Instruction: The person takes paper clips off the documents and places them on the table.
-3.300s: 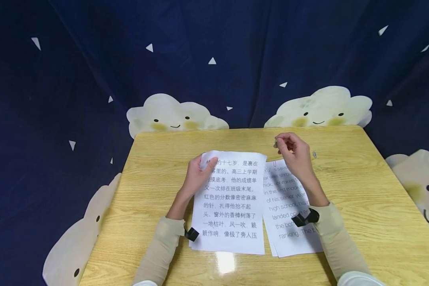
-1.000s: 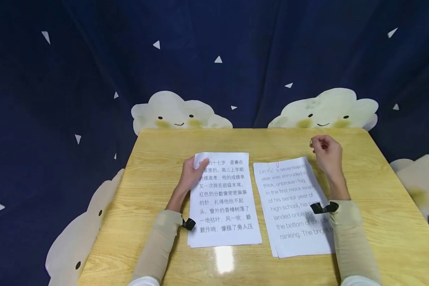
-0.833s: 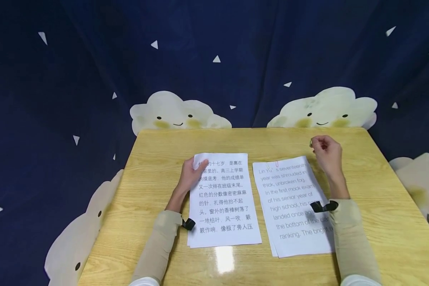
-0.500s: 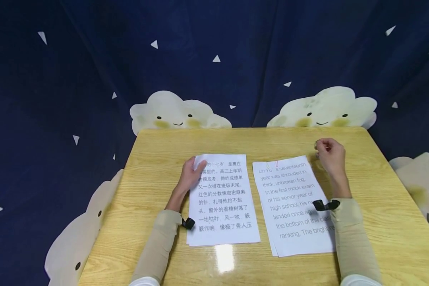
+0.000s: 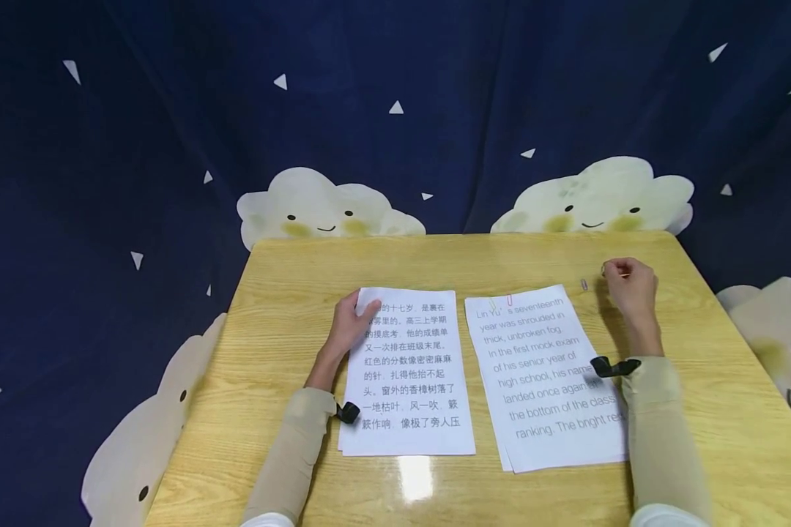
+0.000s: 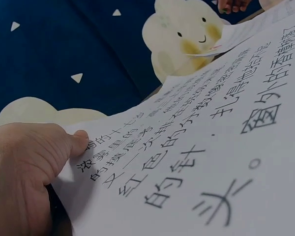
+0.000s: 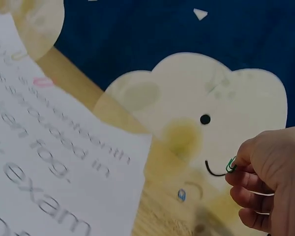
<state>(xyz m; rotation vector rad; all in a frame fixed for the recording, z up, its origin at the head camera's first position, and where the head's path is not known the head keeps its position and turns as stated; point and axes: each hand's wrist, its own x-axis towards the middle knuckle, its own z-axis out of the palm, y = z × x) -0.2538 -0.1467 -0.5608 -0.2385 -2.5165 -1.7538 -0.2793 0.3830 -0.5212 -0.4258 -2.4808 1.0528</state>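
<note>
My left hand [image 5: 348,326] grips the upper left corner of a stack of paper [image 5: 409,373] printed with Chinese text, thumb on top; its fingers are hidden underneath. In the right wrist view my right hand [image 7: 275,172] pinches a small green paper clip [image 7: 231,164] between thumb and forefinger, the other fingers curled. In the head view this hand is above the table's right part, beyond a second stack of paper [image 5: 547,380] with English text. A blue paper clip [image 7: 181,195] lies on the table, left of the right hand.
The English stack carries a pink paper clip [image 7: 43,81] and a yellowish paper clip [image 7: 19,56] at its top edge. Both stacks lie side by side on a wooden table [image 5: 290,271]. Behind the table hangs a dark blue curtain [image 5: 343,80] with cloud shapes.
My right hand has moved right with the green clip, away from the English stack. The Chinese stack has shifted left and no longer overlaps the English one, whose yellowish clip now shows.
</note>
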